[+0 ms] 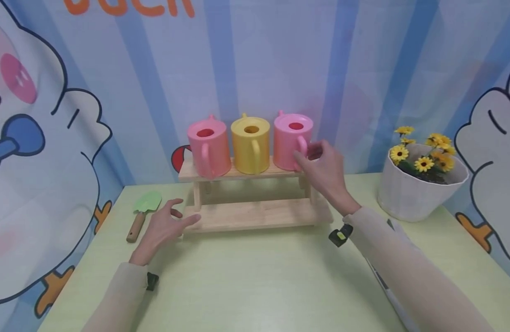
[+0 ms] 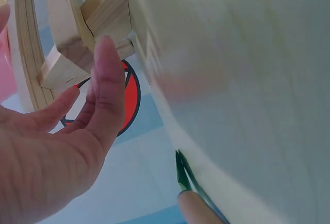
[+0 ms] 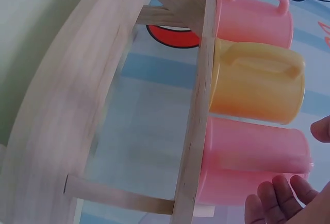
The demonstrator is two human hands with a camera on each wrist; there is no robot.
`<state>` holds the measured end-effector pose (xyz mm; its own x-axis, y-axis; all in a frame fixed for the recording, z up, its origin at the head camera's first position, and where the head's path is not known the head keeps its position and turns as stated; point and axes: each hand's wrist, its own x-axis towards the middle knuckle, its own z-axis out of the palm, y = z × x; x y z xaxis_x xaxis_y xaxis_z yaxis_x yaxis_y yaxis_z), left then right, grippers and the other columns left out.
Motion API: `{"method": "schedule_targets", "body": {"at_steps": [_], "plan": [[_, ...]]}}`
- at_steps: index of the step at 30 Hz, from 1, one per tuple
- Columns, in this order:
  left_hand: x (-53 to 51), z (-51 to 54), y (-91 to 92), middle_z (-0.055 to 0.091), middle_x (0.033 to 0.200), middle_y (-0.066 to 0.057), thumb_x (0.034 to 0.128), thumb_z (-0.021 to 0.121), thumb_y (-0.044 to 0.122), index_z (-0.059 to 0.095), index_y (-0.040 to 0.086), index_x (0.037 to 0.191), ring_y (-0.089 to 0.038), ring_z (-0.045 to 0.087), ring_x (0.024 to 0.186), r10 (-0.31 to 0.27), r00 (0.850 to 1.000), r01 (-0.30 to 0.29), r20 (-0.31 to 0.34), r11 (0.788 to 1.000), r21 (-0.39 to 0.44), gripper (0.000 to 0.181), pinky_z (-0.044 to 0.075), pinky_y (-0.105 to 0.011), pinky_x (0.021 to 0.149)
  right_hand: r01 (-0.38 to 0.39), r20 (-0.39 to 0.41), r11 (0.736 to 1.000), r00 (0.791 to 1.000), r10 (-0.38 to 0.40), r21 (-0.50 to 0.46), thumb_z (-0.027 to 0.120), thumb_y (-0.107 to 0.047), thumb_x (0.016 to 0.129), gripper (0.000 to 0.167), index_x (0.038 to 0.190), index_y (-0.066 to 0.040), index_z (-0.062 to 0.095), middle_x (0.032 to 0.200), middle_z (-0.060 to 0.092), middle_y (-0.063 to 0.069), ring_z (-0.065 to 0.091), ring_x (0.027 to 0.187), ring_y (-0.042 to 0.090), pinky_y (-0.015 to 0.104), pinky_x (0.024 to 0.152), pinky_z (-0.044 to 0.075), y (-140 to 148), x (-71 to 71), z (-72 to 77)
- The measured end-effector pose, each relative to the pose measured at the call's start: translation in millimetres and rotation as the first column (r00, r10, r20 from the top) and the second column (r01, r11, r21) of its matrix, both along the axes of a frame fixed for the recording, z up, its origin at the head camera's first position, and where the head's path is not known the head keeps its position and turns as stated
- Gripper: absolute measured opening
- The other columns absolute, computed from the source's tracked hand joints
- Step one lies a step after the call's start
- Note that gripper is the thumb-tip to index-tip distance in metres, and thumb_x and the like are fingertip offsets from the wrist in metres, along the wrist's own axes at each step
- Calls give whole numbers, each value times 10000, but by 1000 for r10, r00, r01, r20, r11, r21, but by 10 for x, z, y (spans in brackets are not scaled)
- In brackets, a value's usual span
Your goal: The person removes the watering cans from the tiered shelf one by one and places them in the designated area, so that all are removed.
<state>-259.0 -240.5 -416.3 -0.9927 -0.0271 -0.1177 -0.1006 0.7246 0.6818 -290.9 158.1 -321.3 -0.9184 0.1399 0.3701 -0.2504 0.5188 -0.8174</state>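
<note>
The right hand's (image 1: 326, 168) fingers are parted beside the right pink can (image 1: 286, 145), contact unclear; the left hand's (image 1: 164, 225) are spread, empty, by the lower shelf (image 1: 255, 214). Three cans (image 1: 244, 148) are lined along the upper shelf (image 1: 188, 169), handles (image 1: 256, 154) near, presumably for easy reach; yellow flowers (image 1: 424, 163) are held in the white pot (image 1: 404, 198), far right.

Diffuse light with soft shadows
</note>
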Motion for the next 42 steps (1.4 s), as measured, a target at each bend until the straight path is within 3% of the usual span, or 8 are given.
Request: {"method": "schedule_targets", "body": {"at_steps": [8, 16, 25, 29, 35, 42], "plan": [[-86, -30, 13, 580, 1469, -293, 909, 817, 617, 292, 67, 1689, -241, 723, 955, -42, 994, 40, 98, 999, 22, 1089, 584, -393, 870, 19, 39, 1000, 999, -18, -15, 719, -304, 1029, 413, 1267, 24, 643, 1159, 717, 208, 677, 1008, 318, 282, 770, 562, -80, -115, 58], [-127, -62, 13, 611, 1384, -242, 872, 898, 514, 253, 80, 1716, -193, 709, 841, -49, 992, 45, 114, 998, 33, 1148, 539, -385, 880, 37, 50, 998, 998, -34, -46, 670, -277, 1050, 342, 1226, 15, 701, 1083, 736, 204, 672, 891, 280, 245, 677, 551, -131, -194, 67], [-125, -60, -10, 610, 1381, -261, 884, 915, 425, 286, 44, 1702, -165, 727, 828, -60, 992, 51, 113, 995, 83, 1100, 532, -470, 986, 55, 93, 993, 995, -46, -101, 613, -263, 1079, 326, 1177, 13, 756, 997, 720, 180, 623, 845, 240, 235, 659, 509, -156, -265, 64], [-121, -67, -18, 588, 1415, -291, 895, 914, 376, 288, 44, 1701, -145, 754, 811, -68, 992, 57, 104, 993, 105, 1073, 527, -502, 1024, 37, 111, 989, 994, -21, -143, 595, -272, 1096, 343, 1200, 15, 751, 1037, 720, 185, 627, 871, 242, 223, 677, 521, -168, -284, 59], [-128, -82, -25, 580, 1406, -307, 910, 908, 298, 298, 29, 1694, -142, 768, 809, -67, 992, 50, 103, 987, 155, 1030, 565, -407, 944, -2, 173, 975, 984, 41, -222, 573, -303, 1130, 367, 1297, -15, 729, 1153, 735, 180, 703, 955, 222, 228, 792, 583, -167, -313, 54], [-131, -115, -30, 577, 1412, -315, 901, 920, 277, 300, 19, 1691, -144, 762, 809, -59, 993, 42, 100, 985, 166, 1037, 579, -381, 902, -30, 205, 952, 974, 96, -306, 563, -295, 1142, 362, 1253, 13, 717, 1056, 720, 115, 723, 874, 130, 218, 793, 598, -171, -341, 52]]}}
